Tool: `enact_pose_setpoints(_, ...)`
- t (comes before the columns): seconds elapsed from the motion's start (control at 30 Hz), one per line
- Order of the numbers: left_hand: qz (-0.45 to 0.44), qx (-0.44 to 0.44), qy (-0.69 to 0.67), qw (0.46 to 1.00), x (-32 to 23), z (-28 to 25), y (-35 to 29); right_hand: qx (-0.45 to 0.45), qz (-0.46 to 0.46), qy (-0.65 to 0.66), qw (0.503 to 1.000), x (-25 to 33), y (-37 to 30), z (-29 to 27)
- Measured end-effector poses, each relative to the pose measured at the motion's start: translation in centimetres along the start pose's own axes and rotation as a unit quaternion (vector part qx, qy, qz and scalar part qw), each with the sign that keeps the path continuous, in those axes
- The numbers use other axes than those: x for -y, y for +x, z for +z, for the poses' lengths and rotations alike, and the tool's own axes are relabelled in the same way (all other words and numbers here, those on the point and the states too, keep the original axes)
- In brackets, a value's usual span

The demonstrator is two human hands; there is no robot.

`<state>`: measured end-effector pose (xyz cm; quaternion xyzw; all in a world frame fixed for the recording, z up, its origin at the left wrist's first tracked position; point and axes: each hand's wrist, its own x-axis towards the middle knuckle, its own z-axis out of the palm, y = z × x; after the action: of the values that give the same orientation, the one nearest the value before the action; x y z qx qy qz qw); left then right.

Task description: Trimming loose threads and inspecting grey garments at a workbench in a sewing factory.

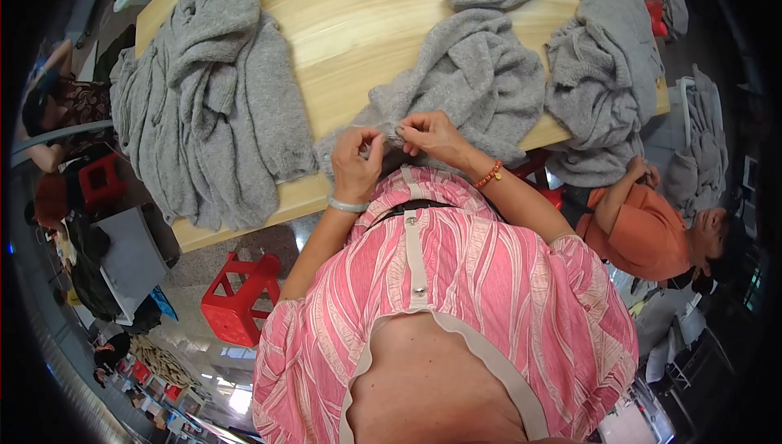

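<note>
A grey knit sweater (481,77) lies bunched on the table, and its near end reaches the table's front edge. At that end my left hand (357,165) pinches the knit between thumb and bent fingers. Close beside it on the right, my right hand (438,136) also pinches the fabric, fingertips pressed together. The two hands are only a short gap apart. Anything small between the fingertips cannot be made out.
The light wooden table (350,12) bears a large heap of grey knitwear (212,94) at left and more grey garments (599,77) at right. A red stool (240,297) stands on the floor. A co-worker in orange (643,228) sits at the right.
</note>
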<state>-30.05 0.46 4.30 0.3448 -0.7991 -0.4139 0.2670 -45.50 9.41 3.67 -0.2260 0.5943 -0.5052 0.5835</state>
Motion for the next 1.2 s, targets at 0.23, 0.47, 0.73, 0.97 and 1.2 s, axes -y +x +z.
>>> enact_pose_setpoints(0.23,-0.144,0.035,-0.165,0.975,1.2,1.5,-1.7,0.008,-0.076,-0.123,0.989,-1.8,0.4,-0.3)
enact_pose_setpoints(0.47,-0.182,-0.023,-0.195,0.964,0.2,1.8,-2.3,0.003,-0.075,-0.114,0.991,-2.1,-0.1,0.5)
enact_pose_setpoints(0.73,-0.087,-0.043,-0.146,0.985,0.6,2.1,-1.3,0.009,-0.069,-0.078,0.994,0.3,0.2,1.0)
enact_pose_setpoints(0.97,-0.090,-0.059,-0.157,0.982,1.0,2.5,-1.1,-0.034,-0.098,-0.059,0.993,-0.5,0.0,1.3)
enact_pose_setpoints(1.2,-0.038,-0.041,-0.152,0.987,0.7,2.8,-1.0,-0.083,-0.154,-0.068,0.982,-1.4,-0.6,1.2)
